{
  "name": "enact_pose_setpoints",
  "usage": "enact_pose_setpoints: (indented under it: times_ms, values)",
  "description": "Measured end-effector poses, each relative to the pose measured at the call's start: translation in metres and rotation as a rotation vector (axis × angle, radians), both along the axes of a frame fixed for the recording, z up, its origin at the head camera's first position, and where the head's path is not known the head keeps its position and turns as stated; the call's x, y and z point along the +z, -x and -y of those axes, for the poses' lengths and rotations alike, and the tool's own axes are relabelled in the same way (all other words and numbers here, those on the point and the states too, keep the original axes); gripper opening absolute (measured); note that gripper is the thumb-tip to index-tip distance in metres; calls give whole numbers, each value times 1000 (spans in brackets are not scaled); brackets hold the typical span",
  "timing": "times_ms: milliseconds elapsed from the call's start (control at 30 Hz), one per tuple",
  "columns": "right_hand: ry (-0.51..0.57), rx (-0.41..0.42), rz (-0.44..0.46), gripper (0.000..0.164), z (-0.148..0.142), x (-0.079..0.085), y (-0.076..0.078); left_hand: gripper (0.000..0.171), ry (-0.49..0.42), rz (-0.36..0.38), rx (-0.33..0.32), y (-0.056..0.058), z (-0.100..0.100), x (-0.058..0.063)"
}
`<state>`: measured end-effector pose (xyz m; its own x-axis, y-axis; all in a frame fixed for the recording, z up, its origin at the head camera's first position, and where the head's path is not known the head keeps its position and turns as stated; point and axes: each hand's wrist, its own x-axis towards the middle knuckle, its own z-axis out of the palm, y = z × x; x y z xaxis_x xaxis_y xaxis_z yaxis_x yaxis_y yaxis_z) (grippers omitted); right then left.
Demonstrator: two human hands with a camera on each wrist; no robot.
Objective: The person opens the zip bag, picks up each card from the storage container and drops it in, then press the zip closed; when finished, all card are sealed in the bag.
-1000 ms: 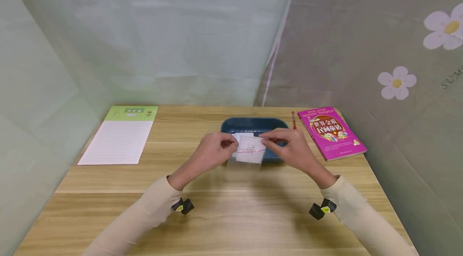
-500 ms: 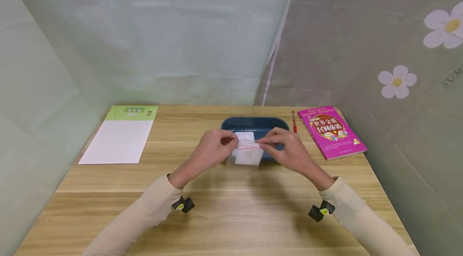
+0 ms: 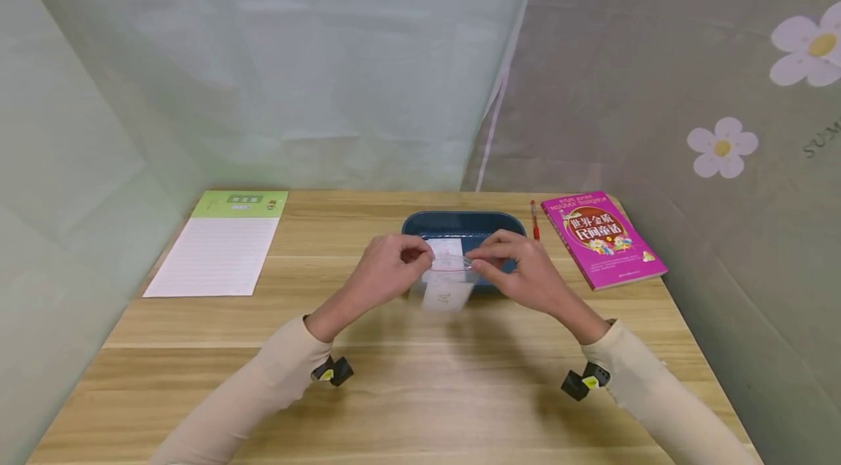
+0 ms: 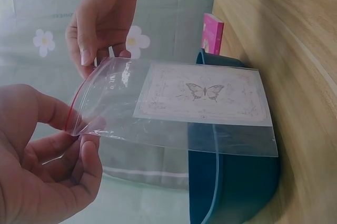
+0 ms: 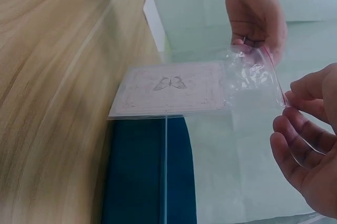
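Note:
A clear zip bag (image 4: 163,140) with a red line along its mouth hangs between my hands, in front of a blue bin (image 3: 502,225). Inside the bag, at its lower end, lies a white card (image 4: 205,95) printed with a butterfly. My left hand (image 3: 394,266) pinches one corner of the bag's mouth. At the opposite corner, my right hand (image 3: 522,268) pinches the edge between thumb and fingers. The mouth bows slightly apart in the left wrist view. Behind the bag, a white sheet or card (image 3: 447,246) shows in the bin, partly hidden.
A lined paper pad (image 3: 213,253) with a green header lies at the table's left. To the right of the bin are a red pen (image 3: 535,223) and a magenta book (image 3: 601,239). Fabric walls (image 3: 315,85) enclose the wooden table (image 3: 420,392).
The card has slid down through the bag's mouth, from partly above the red line to the bag's lower end. My right hand has shifted slightly; my left has hardly moved.

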<state>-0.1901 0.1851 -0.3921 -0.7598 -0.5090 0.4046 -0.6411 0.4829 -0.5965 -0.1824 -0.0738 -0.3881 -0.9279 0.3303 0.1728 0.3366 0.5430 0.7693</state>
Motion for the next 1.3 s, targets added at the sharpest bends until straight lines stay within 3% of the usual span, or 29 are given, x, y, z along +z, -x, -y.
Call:
enact_pose_setpoints:
  times_ms: [233,567,833,1300]
  values:
    - [28,12,-22,17,-1,2,5,14,-4,13,-13,-1,4,-2]
    - [25,-32,16,17,-6,-6,31,15,4,61,-7,-4,9,0]
    - [-53,-85,107,20,-5,-22,58,11,-7,89,-3,-5,10,0]
    - [-198,-73,236,31,2,-58,94,10,4,66,-21,-5,11,0]
